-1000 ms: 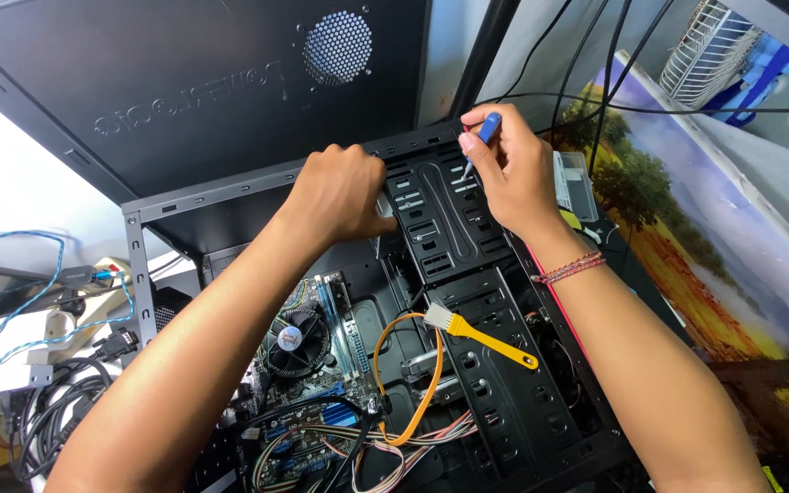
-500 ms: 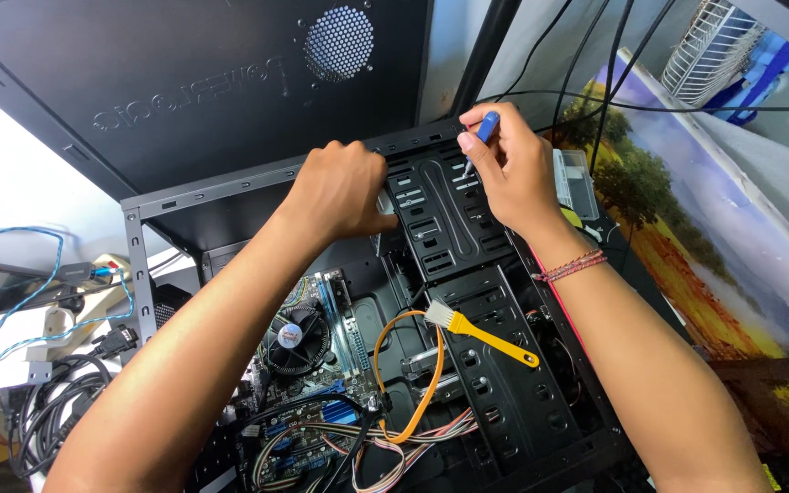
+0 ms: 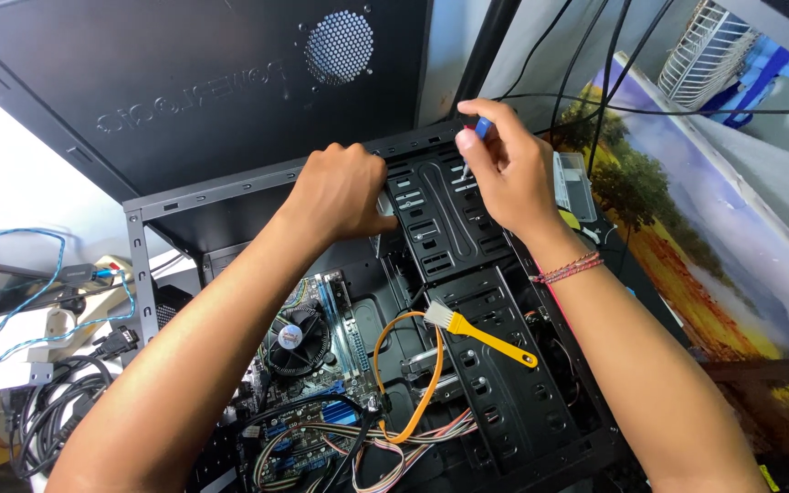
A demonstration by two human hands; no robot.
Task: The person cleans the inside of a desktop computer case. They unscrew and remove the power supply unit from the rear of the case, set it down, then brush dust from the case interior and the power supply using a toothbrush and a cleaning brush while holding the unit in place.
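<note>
The open black metal computer case (image 3: 504, 402) lies on its side, interior facing the camera. The left hand (image 3: 340, 192) rests at the 12 o'clock end of the case, curled into a narrow fist against the upper edge of the black perforated metal drive cage (image 3: 440, 228); the pictures do not show whether it grips anything. The right hand (image 3: 504, 173) sits just beside it at 3 o'clock, above the same cage. Its fingers (image 3: 495, 119) are pinched narrowly around the blue-handled screwdriver (image 3: 483, 127), of which only the blue handle tip shows; the shaft is hidden behind the hand. A red-and-pink braided wristband (image 3: 570, 267) circles the right wrist.

At 6 o'clock from the right hand, a small brush with a yellow plastic handle and pale bristles (image 3: 481, 333) lies flat on the lower drive cage, apart from both hands. At 9 o'clock from the brush, an orange looped data cable (image 3: 436, 383) arches over the green motherboard (image 3: 312, 429). The round black processor cooler fan (image 3: 296, 338) stands at 10 o'clock on the board. The removed black side panel with a round mesh vent (image 3: 340, 46) leans at 12 o'clock beyond the case. A tangle of black and blue cables (image 3: 38, 402) lies at 9 o'clock outside the case.
</note>
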